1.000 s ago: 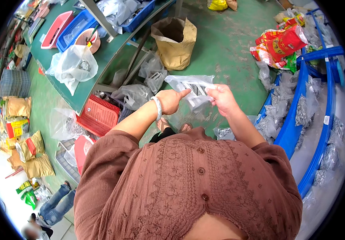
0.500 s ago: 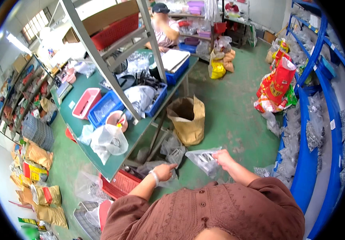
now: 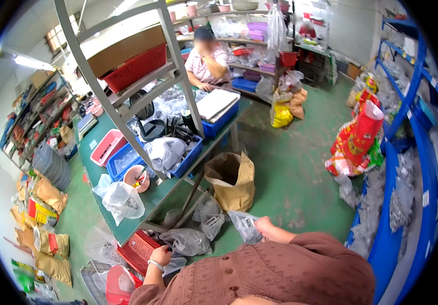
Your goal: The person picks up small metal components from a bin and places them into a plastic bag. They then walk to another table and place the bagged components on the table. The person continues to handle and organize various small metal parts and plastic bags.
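Observation:
My right hand [image 3: 267, 229] is closed on the upper right edge of a clear plastic bag [image 3: 244, 226]. Small grey metal-looking pieces show inside the bag, which hangs over the floor in front of my body. Lower and to the left, my left hand [image 3: 161, 255] has its fingers curled beside the right edge of a red plastic basket [image 3: 138, 251]. Whether anything is between those fingers is hidden. Grey plastic bags [image 3: 187, 241] lie just beyond this hand, under the table edge.
A green table [image 3: 122, 221] with a metal rack stands at left, bearing blue and pink trays. An open brown paper sack [image 3: 236, 190] stands by its legs. Blue shelving [image 3: 386, 223] with bagged parts lines the right. Red sacks [image 3: 356, 132] stand near it. A person [image 3: 207, 63] sits behind the table.
My left hand has moved down and left to the red basket, its pointing finger now curled in. My right hand and the plastic bag have shifted slightly left and lower. The view has tilted upward.

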{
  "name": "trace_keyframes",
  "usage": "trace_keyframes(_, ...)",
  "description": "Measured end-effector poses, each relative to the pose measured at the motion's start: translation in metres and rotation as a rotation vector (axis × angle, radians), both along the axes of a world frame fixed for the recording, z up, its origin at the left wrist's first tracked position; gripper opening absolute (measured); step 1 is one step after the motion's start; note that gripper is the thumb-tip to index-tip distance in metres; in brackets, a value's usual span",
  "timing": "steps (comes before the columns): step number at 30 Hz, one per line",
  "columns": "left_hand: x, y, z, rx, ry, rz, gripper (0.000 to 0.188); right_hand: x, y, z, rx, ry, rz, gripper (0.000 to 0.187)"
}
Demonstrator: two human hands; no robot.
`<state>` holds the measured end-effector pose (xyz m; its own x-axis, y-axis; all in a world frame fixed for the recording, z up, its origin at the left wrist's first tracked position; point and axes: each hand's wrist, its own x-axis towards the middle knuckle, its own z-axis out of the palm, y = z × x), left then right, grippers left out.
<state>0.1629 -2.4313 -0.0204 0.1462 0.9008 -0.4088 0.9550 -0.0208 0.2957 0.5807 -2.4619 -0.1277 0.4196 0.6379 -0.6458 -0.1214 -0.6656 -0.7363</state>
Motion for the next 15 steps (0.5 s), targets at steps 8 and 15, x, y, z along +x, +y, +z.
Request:
trace_keyframes(8, 0.036, -0.034, -0.001, 0.053, 0.126, 0.310, 0.032, 0.078, 0.031, -0.056, -0.136, -0.140, 0.323, 0.014)
trace_keyframes(15, 0.061, -0.055, -0.023, -0.050, 0.125, 0.402, 0.034, 0.144, 0.035, -0.056, -0.196, -0.317, 0.272, 0.017)
